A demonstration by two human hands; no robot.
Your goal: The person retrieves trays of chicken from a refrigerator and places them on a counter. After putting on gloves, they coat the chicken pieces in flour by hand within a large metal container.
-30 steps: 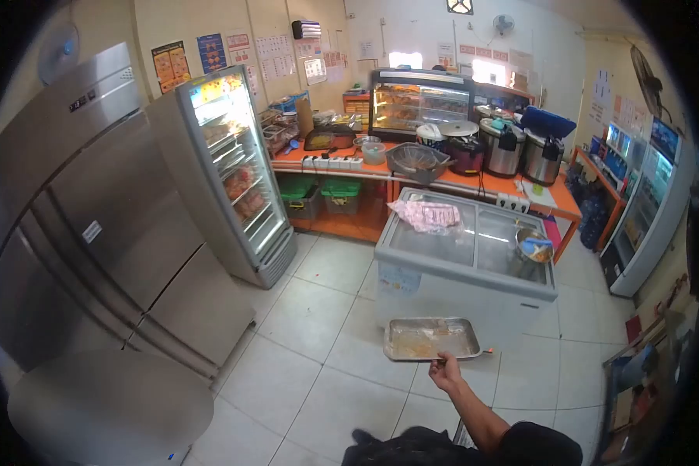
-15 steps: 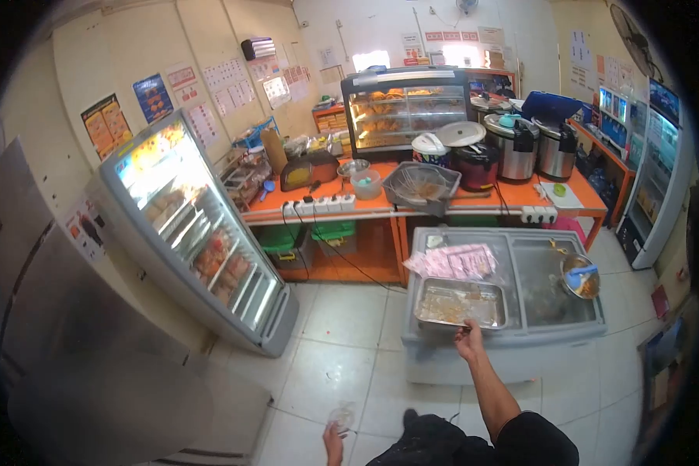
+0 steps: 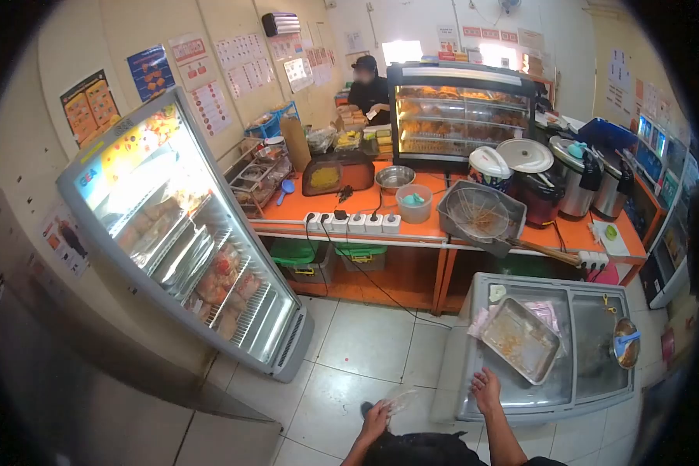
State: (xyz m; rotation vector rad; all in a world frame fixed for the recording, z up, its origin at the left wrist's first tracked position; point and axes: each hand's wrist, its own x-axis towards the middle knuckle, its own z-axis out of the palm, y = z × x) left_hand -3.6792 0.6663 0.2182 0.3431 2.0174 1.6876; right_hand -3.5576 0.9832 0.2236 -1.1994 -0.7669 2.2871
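Note:
My left hand (image 3: 373,423) is closed around a thin, see-through plastic piece (image 3: 401,401), perhaps a bag or a glove; I cannot tell which. It is held low over the tiled floor. My right hand (image 3: 486,391) holds nothing, its fingers apart and slightly curled, just short of the near left side of a metal tray (image 3: 533,355). Crumbs and orange-brown residue lie in the tray. It sits at an angle over pink plastic packaging (image 3: 547,314) on the chest freezer's glass top (image 3: 492,363).
A metal bowl with a blue-handled utensil (image 3: 627,339) stands on the freezer's right. Behind is an orange counter (image 3: 287,210) with a wire strainer (image 3: 485,213) and a lit display case (image 3: 462,116). A person (image 3: 367,89) works beyond it. A tall glass-door fridge (image 3: 202,233) stands left.
My right hand has let go of the tray, which has turned and now covers part of the pink packaging. My left hand has risen with the clear plastic. A person has come into view.

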